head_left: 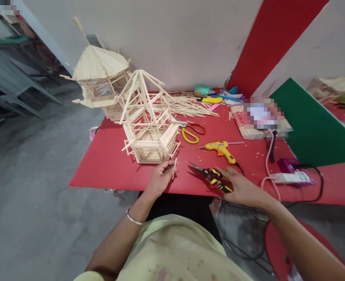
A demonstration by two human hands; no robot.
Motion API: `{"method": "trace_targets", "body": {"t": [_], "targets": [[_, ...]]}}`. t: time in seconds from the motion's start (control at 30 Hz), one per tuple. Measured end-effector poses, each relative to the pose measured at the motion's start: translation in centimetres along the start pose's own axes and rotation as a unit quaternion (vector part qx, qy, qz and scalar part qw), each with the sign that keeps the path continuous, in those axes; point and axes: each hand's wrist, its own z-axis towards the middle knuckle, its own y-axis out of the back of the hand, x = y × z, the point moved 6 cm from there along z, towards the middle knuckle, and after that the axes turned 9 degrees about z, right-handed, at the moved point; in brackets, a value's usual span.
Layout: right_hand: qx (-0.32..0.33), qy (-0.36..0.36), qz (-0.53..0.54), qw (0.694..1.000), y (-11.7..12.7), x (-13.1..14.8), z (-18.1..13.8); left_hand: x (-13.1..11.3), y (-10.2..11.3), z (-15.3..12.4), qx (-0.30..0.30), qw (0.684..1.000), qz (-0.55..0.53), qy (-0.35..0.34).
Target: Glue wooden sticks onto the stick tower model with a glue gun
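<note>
Between the fingertips of my left hand (161,177) is a short wooden stick (175,168), held near the table's front edge. My right hand (239,186) is around the handles of yellow-and-black snips (210,175), whose dark blades are parted and point left toward the stick. Just beyond my left hand stands an open-framed model house (149,144) built of thin sticks, with a peaked roof frame. A yellow glue gun (221,150) lies on its side behind the snips, a clear glue stick poking from its rear.
Scissors (192,132) with red and yellow handles lie beside the model. A second stick house (100,78) with a covered roof stands behind left. Loose sticks (187,104) are heaped along the wall. Packaged sticks (244,123), a power strip (289,178) and cords occupy the right side.
</note>
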Motion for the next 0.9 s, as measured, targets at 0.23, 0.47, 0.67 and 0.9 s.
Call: {"method": "trace_targets", "body": {"t": [0.23, 0.47, 0.67, 0.9], "targets": [[-0.063, 0.060, 0.078, 0.993, 0.0, 3.9, 0.8, -1.6, -2.1, -0.4, 0.037, 0.993, 0.081, -0.074], [-0.053, 0.067, 0.057, 0.995, -1.2, 4.8, 1.6, -2.5, -2.4, -0.6, 0.042, 0.977, 0.162, -0.131], [-0.039, 0.059, 0.080, 0.994, -1.5, 4.7, 1.7, -2.3, -2.5, -0.5, 0.055, 0.961, 0.217, -0.162], [-0.026, 0.044, 0.086, 0.995, -2.1, 5.2, 1.6, -2.6, -2.4, -0.7, 0.062, 0.927, 0.277, -0.246]]}}
